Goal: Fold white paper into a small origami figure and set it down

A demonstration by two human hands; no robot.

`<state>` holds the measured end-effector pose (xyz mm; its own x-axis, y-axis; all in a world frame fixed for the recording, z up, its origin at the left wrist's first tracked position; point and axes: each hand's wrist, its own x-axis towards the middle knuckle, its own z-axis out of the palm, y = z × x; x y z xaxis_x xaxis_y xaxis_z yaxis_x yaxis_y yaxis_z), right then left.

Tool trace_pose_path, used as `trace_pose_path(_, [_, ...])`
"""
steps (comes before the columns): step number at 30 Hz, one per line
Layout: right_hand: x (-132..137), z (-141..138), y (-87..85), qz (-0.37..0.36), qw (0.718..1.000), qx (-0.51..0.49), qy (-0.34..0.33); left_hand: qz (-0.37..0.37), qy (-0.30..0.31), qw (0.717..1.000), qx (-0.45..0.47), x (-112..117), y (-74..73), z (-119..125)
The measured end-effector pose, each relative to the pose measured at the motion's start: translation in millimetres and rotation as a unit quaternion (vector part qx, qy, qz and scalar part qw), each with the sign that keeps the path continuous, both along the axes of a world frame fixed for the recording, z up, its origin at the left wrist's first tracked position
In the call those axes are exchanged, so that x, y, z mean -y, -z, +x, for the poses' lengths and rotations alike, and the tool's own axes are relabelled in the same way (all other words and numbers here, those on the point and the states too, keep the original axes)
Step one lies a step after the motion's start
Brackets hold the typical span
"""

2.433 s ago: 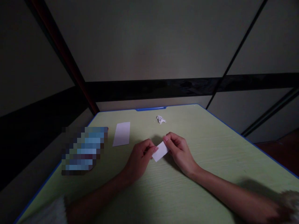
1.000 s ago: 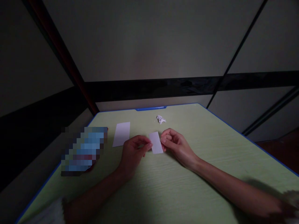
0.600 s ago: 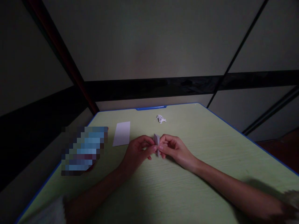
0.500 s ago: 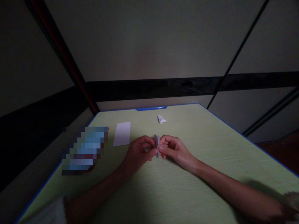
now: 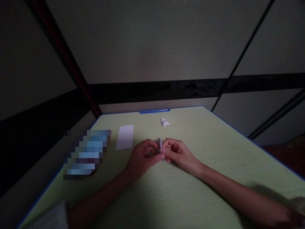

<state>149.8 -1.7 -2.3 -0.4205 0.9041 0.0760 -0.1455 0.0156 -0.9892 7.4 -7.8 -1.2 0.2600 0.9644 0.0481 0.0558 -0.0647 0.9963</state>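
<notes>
Between my two hands, above the middle of the table, is a small piece of folded white paper (image 5: 160, 143). It stands on edge, and my fingers cover much of its lower part. My left hand (image 5: 144, 156) pinches it from the left with thumb and fingers. From the right, my right hand (image 5: 177, 151) grips it, its thumb close to the left thumb. Beyond my hands lies a small folded paper figure (image 5: 164, 122), shaped somewhat like a frog.
A white sheet of paper (image 5: 125, 137) lies flat left of my hands. Farther left, a pixelated flat object (image 5: 88, 152) with a red edge rests near the table's side. The pale green table (image 5: 214, 143) has a blue rim and stands close to cabinet panels (image 5: 152, 41).
My left thumb has shifted slightly to the right, over the lower part of the folded paper. Less of the paper shows now and it looks narrower.
</notes>
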Motion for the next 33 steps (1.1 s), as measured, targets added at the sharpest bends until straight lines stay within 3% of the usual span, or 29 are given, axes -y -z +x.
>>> trace_pose_path(4, [-0.1,1.5,0.6,0.016,0.999,0.011,0.034,-0.011,0.009,1.0,0.025,-1.7,2.8,-2.1])
trace_pose_path(9, [-1.0,4.0,1.7,0.029,0.994,0.023,0.1,-0.023,-0.025,0.997,0.067,-2.0,1.6,-2.3])
trace_pose_path(17, [3.2,2.1,2.8,0.062,0.994,0.085,0.032,-0.042,-0.054,0.998,-0.006,0.9,-2.8,-2.2])
trace_pose_path(23, [4.4,1.8,2.1,0.057,0.993,0.105,0.017,-0.042,-0.069,0.997,0.015,-0.6,1.7,-3.1])
trace_pose_path(33, [0.8,2.4,3.9,0.056,0.991,0.05,0.109,-0.061,0.007,0.998,-0.022,-1.6,1.1,-2.7])
